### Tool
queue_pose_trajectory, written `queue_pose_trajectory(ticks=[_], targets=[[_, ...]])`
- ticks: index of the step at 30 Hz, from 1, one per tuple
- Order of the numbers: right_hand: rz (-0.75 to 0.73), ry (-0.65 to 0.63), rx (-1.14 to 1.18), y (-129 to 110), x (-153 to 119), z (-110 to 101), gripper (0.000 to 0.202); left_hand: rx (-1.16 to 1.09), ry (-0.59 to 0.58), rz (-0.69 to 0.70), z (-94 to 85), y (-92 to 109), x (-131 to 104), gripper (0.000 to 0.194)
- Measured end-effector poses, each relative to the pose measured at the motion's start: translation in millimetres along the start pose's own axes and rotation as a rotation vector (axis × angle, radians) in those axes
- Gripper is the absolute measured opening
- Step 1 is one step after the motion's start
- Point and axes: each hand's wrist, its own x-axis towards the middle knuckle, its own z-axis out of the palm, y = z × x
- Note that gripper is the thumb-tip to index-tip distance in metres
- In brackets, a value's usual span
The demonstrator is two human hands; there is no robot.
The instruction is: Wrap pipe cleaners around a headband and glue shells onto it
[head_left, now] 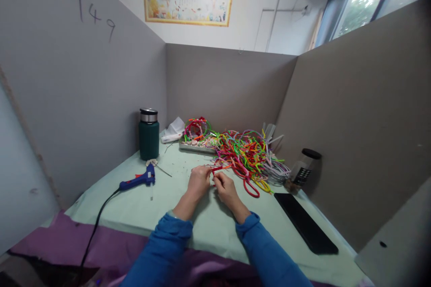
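Both of my hands meet over the middle of the table, in front of a heap of bright strands. My left hand (200, 180) is closed, its fingertips pinching a thin red pipe cleaner (217, 169). My right hand (226, 188) is closed too, its thumb and forefinger on the red piece close beside the left fingertips. A short red end shows just below the fingers; the rest of the piece is partly hidden by them. Right behind the hands lies the tangled heap of pipe cleaners (240, 150) in red, green, orange and pink. A red loop (251, 188) sticks out near my right hand.
A blue glue gun (138, 181) with a black cord lies left, near a dark green flask (148, 136). Behind are a metal tray (197, 148) and white tissue (173, 130). Right stand a black-lidded jar (302, 171) and a flat black slab (305, 223). Partitions enclose the table.
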Motion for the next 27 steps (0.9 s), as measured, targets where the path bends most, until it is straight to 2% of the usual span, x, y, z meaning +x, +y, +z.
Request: queue_pose_trajectory(ticks=[5, 12, 17, 21, 27], targets=[[-0.061, 0.112, -0.163, 1, 1, 0, 0.016, 0.184, -0.04, 0.114, -2.9, 0, -3, 0.021], [-0.062, 0.228, -0.219, 6, 5, -4, 0.018, 0.168, -0.149, 0.291, -3.7, 1, -4, 0.023], [0.019, 0.217, -0.2, 13, 6, -5, 0.018, 0.129, -0.194, 0.359, -1.8, 1, -4, 0.021], [0.088, 0.191, -0.172, 17, 6, -6, 0.021, 0.102, -0.162, 0.367, -0.5, 2, -5, 0.019], [0.1, 0.177, -0.166, 19, 5, -5, 0.024, 0.026, -0.141, 0.358, -2.8, 5, -6, 0.022]])
